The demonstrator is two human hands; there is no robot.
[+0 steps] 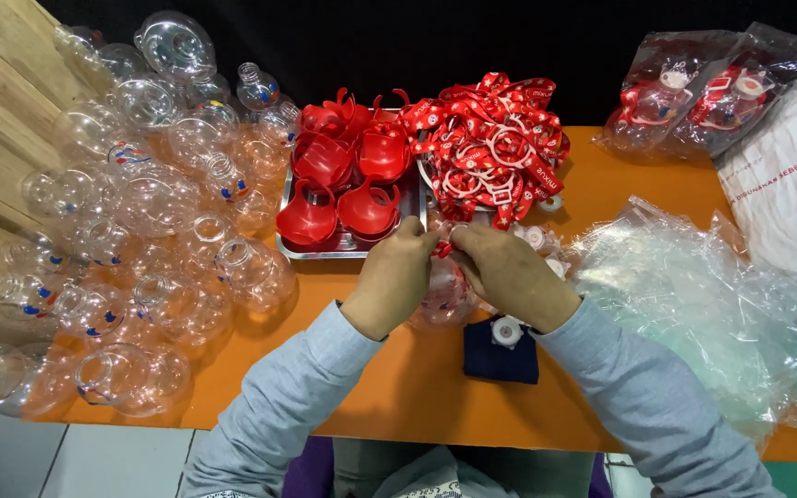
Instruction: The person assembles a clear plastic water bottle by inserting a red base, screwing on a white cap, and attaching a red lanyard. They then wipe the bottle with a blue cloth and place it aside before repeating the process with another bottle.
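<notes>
My left hand (392,277) and my right hand (505,272) meet at the middle of the orange table (417,369). Together they grip a clear round plastic bottle (445,297), mostly hidden under them. A bit of red strap (443,247) shows between my fingertips at the bottle's top. Just beyond my hands lies a heap of red straps with white rings (495,148), and left of it a metal tray (352,249) carrying red plastic cup-shaped parts (343,166).
A big pile of clear round bottles (140,212) fills the left side, against wooden boards. Crumpled clear plastic bags (703,304) lie at the right, with bagged sets (694,88) behind. A dark cloth with a white cap (502,349) lies near my right wrist.
</notes>
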